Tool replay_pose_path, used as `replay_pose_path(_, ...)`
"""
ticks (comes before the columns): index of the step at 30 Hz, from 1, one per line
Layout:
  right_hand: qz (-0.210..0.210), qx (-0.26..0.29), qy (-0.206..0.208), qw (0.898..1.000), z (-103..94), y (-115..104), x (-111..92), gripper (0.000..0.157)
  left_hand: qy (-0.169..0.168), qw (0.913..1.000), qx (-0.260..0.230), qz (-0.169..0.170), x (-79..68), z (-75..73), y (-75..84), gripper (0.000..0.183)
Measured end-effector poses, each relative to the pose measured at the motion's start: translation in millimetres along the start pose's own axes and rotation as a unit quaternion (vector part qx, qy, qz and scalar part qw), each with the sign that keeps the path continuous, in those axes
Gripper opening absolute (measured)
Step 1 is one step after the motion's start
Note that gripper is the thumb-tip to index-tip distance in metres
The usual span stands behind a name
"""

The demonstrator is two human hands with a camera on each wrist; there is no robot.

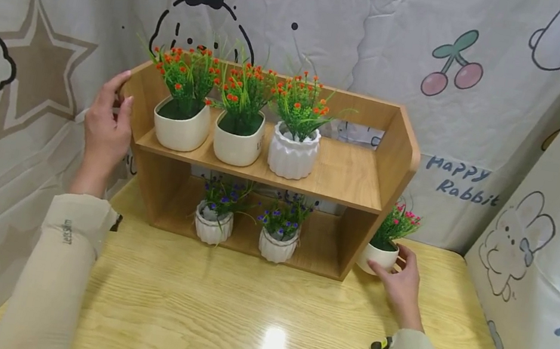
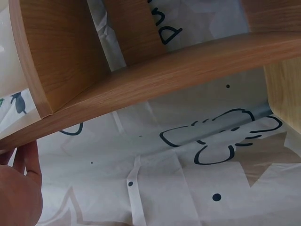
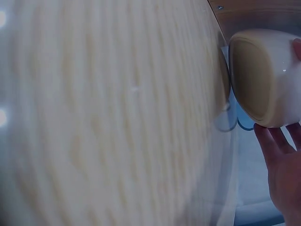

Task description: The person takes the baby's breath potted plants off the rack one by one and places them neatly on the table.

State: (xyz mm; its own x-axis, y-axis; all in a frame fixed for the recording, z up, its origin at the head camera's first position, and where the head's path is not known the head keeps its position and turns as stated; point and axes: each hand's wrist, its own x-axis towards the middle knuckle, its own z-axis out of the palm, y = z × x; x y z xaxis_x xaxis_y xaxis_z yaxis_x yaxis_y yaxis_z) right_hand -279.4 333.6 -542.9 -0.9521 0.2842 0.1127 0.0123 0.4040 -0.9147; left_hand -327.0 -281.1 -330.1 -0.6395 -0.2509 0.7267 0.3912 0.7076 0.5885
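A two-tier wooden shelf [image 1: 348,172] stands on the table. At its upper left end, my left hand [image 1: 109,128] grips the side panel; in the left wrist view those fingers [image 2: 32,157] lie against the panel's outer face. Just beyond the shelf's right end, my right hand [image 1: 402,280] holds a white flowerpot [image 1: 378,258] with pink artificial flowers [image 1: 403,220]. The right wrist view shows this pot's bare underside [image 3: 251,77] facing the camera, off the tabletop, with fingers [image 3: 268,141] around its wall.
Three pots with orange flowers, including a ribbed white one [image 1: 292,158], line the upper tier. Two small ribbed pots with purple flowers [image 1: 277,243] stand on the lower tier. Printed curtains [image 1: 325,18] enclose the wooden table [image 1: 195,306] at the back and sides.
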Motion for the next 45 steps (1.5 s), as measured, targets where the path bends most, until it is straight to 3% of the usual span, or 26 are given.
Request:
replay_pose_path(10,0.01,0.002,-0.006,1.0,-4.9,2,-2,0.094,0.016,0.9997,-0.011,0.012,-0.7,2.4,-2.2,0.043)
replay_pose_path(16,0.022,-0.005,-0.014,1.0,-9.7,5,-3,0.095,0.007,0.9999,-0.01,0.008,-2.2,4.0,-1.1,0.043)
replay_pose_path(23,0.012,-0.02,-0.047,0.999,-11.8,2,1,0.097,0.02,0.9996,-0.015,0.011,-1.0,1.6,-1.2,0.043)
replay_pose_path(32,0.039,-0.021,-0.097,0.994,-11.1,7,0,0.103,0.008,0.9999,-0.009,0.004,-2.7,1.0,-1.6,0.044)
replay_pose_path(45,0.023,-0.012,-0.101,0.995,-7.4,8,4,0.103,0.015,0.9997,-0.018,0.008,-1.5,1.1,-0.7,0.043)
